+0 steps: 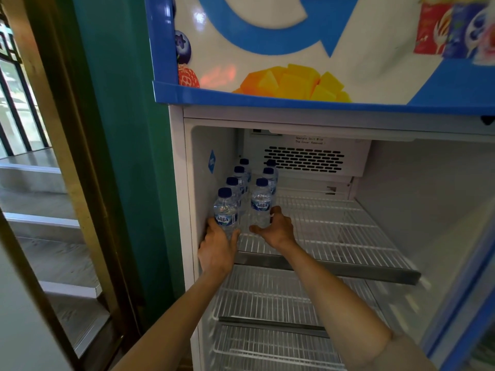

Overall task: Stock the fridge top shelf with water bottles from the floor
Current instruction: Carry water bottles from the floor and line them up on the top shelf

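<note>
Several small water bottles with blue caps stand in two rows at the left of the fridge's top wire shelf (334, 231). My left hand (218, 247) grips the base of the front bottle of the left row (225, 210), next to the fridge's left wall. My right hand (276, 227) holds the lower part of the front bottle of the right row (261, 200), thumb on one side and fingers on the other. Both bottles stand upright on the shelf. The floor is out of view.
The open fridge has a white vent panel (305, 159) at the back and a lower wire shelf (267, 298) beneath my arms. Its blue-framed door (471, 303) stands open at the right. A teal wall (126, 156) and a glass door with steps lie to the left.
</note>
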The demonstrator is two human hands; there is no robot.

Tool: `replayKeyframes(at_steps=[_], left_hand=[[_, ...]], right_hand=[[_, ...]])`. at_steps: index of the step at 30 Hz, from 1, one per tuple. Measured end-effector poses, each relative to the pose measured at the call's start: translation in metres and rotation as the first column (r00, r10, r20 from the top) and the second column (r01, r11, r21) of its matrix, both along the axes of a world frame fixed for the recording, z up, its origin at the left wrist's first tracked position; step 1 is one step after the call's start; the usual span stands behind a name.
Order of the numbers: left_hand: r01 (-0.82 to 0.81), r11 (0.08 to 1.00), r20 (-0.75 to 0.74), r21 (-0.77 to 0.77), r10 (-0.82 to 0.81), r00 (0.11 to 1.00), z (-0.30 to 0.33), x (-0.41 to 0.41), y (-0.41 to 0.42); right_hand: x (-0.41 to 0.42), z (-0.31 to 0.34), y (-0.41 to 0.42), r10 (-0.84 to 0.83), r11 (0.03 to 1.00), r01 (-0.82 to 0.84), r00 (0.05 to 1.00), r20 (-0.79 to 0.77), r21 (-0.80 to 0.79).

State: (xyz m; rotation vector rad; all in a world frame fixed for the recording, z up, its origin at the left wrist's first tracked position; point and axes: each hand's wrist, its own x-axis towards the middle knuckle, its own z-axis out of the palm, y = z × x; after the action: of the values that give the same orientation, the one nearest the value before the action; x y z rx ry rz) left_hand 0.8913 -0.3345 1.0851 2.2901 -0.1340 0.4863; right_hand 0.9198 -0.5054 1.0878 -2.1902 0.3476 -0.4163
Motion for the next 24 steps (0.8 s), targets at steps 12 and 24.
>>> replayKeyframes(at_steps=[12,24], left_hand=[[0.015,1.0,0.016,0.008,-0.015,1.0,-0.003,0.002,0.0],[0.024,1.0,0.021,-0.009,-0.024,0.999,-0.003,0.002,0.001]], right_hand=[[-0.005,-0.001,0.002,-0.037,0.999,0.037,0.999,0.032,-0.002],[-0.012,0.0,-0.004,-0.08,0.992,0.069,0.992,0.101,0.107]])
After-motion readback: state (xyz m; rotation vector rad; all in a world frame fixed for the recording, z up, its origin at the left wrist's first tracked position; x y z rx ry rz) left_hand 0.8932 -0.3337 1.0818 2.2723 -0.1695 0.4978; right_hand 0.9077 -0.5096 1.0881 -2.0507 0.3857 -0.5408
